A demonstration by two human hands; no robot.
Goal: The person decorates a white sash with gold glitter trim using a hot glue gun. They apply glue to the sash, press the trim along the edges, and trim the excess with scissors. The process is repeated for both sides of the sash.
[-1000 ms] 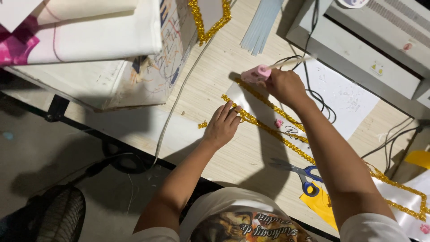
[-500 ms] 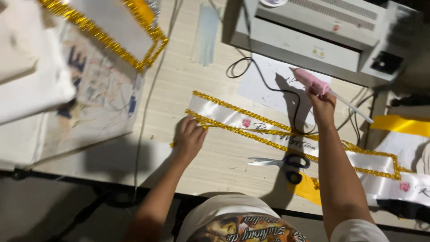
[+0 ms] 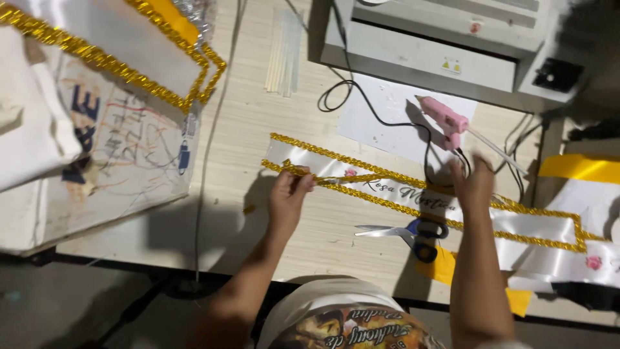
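While my left hand [image 3: 289, 197] pinches the loose gold trim [image 3: 336, 178] against the white sash [image 3: 413, 194] lying across the table [image 3: 258, 123], my right hand [image 3: 475, 184], blurred and seemingly spread, hovers over the sash, so I should keep the trim taut along the edge.

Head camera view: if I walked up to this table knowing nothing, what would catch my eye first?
Probably the white sash edged in gold trim, stretched across the table's middle, with the left hand pinching a loose strand of trim at its left end and the right hand over its middle. Next, the pink glue gun lying on white paper behind it, and the blue-handled scissors near the front edge.
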